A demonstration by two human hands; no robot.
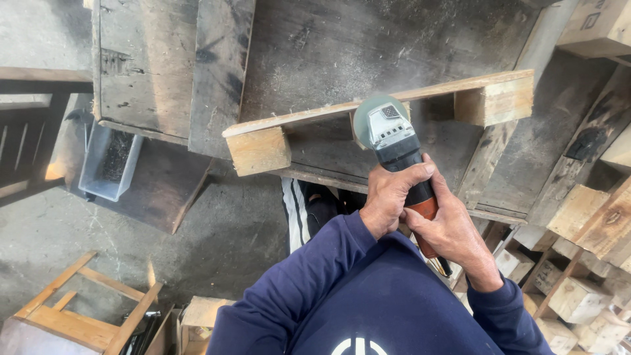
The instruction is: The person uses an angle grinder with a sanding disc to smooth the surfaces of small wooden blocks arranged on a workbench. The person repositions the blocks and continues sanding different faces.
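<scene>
Both arms reach forward, left hand [392, 197] and right hand [453, 231] clenched together.

Soft, even daylight fills the workshop, brightest along the pale plank [394, 98] and its wooden blocks [259, 150]. The dark boards [368, 46] beneath stay dull and shadowed, and the concrete floor [217, 243] sits in flat grey shade. A faint haze of dust blurs the air near the grinder [389, 131]. Straight edges bow toward the corners, a wide-lens distortion. No harsh glare.
</scene>
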